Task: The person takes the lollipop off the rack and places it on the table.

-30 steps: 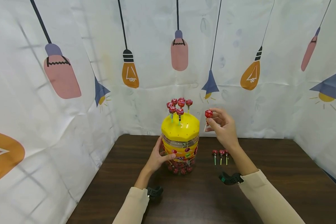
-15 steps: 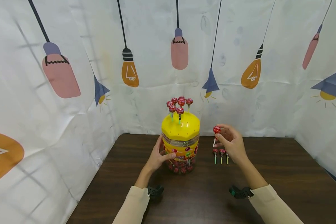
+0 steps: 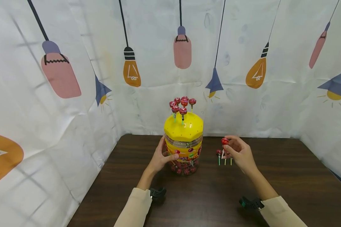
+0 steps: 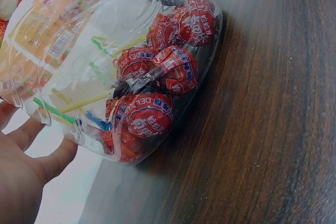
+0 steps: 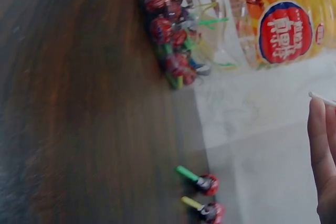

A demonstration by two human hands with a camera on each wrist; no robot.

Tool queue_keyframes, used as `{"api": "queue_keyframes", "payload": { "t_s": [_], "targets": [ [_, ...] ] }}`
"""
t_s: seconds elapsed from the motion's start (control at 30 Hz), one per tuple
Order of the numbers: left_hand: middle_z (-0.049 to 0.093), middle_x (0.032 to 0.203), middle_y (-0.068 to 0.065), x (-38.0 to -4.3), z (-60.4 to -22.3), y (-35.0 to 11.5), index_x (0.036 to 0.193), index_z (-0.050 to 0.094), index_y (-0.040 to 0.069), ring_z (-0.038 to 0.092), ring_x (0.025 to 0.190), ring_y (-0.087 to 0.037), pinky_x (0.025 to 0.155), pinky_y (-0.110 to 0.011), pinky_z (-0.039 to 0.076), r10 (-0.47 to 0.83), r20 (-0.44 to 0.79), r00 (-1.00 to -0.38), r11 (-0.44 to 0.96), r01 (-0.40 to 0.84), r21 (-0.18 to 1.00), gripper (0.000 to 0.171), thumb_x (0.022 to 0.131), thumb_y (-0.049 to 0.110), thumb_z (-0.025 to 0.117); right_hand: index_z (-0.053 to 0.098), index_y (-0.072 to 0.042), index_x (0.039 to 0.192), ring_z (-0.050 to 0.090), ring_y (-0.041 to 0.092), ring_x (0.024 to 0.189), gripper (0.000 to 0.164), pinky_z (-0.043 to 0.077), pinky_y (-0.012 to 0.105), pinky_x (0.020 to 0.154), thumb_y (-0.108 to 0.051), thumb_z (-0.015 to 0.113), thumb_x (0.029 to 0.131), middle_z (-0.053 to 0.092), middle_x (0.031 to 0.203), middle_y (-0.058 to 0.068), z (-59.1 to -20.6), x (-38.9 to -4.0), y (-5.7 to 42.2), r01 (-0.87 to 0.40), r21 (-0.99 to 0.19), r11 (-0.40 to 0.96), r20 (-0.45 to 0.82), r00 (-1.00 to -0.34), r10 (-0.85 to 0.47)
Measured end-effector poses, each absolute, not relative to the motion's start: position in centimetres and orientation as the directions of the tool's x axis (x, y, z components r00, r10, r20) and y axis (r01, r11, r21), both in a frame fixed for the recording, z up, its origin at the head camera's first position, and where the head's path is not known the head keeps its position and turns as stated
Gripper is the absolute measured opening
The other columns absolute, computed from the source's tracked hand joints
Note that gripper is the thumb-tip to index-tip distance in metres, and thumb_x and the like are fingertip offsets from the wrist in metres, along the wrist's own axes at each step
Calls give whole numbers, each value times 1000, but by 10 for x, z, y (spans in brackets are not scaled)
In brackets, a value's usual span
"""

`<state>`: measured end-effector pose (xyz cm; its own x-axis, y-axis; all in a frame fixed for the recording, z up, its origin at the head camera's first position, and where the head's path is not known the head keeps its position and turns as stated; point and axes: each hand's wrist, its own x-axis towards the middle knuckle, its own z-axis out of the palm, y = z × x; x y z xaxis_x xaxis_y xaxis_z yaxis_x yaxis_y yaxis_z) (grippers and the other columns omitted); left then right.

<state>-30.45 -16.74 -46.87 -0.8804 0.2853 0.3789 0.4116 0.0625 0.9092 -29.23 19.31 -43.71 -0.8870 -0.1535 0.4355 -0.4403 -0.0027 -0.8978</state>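
A clear plastic candy jar (image 3: 184, 154) with a yellow lid (image 3: 187, 129) stands on the table. Several red-wrapped lollipops (image 3: 184, 101) poke upright from holes in the lid, and more lollipops (image 4: 149, 114) lie inside at the bottom. My left hand (image 3: 159, 160) grips the jar's left side, thumb across its front. To the right of the jar, my right hand (image 3: 241, 154) pinches a red lollipop (image 3: 224, 141) with a white stick, head upward. Its stick end (image 5: 321, 98) shows in the right wrist view. Below that hand, loose lollipops (image 3: 218, 152) lie on the table, partly hidden by it.
The dark wood table (image 3: 199, 201) runs back to a white cloth backdrop (image 3: 156, 107) printed with hanging lamps. Black bands (image 3: 157, 193) sit on both wrists.
My right hand has moved right and down with its lollipop, from beside the lid to just above the loose lollipops. My left hand and the jar stay in place.
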Motion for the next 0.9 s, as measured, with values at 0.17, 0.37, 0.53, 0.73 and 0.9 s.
{"api": "queue_keyframes", "payload": {
  "t_s": [0.17, 0.37, 0.53, 0.73, 0.9],
  "targets": [
    [43, 156, -1, -306, -469, -167, 161, 20, 37, 42, 144, -30, 116, -71, 32, 288, 379, -879, 61, 412, 909, 91, 90, 33, 78, 51, 5, 138, 69, 14, 79, 42, 63, 48, 65, -7, 65, 99, 64, 97, 4, -448, -291, 200, -394, -917, 67, 375, -906, -196],
    [44, 156, -2, -306, -469, -167, 161, 22, 36, 43, 143, -32, 115, -72, 32, 287, 384, -877, 64, 418, 906, 92, 89, 37, 79, 51, 0, 138, 71, 16, 84, 42, 64, 49, 69, -10, 65, 100, 60, 101, 8, -463, -293, 206, -332, -937, 104, 293, -915, -277],
    [44, 157, 0, -305, -469, -168, 161, 21, 39, 42, 145, -31, 116, -72, 30, 285, 377, -881, 67, 411, 909, 91, 90, 38, 78, 49, 1, 138, 70, 15, 85, 42, 64, 49, 70, -11, 64, 101, 57, 103, 12, -471, -295, 208, -278, -952, 126, 228, -922, -313],
    [43, 157, 0, -304, -468, -168, 161, 21, 39, 42, 145, -31, 116, -72, 31, 288, 381, -879, 69, 416, 907, 91, 90, 40, 78, 47, 3, 139, 69, 18, 84, 42, 64, 48, 69, -8, 63, 101, 56, 104, 21, -479, -298, 208, -191, -968, 165, 128, -934, -333],
    [43, 157, 0, -305, -468, -167, 161, 21, 39, 41, 146, -31, 117, -71, 31, 286, 379, -880, 64, 412, 909, 92, 89, 41, 78, 47, 0, 137, 70, 22, 85, 39, 64, 47, 69, -9, 62, 102, 55, 105, 26, -483, -299, 209, -149, -967, 208, 65, -929, -364]
  ]
}}
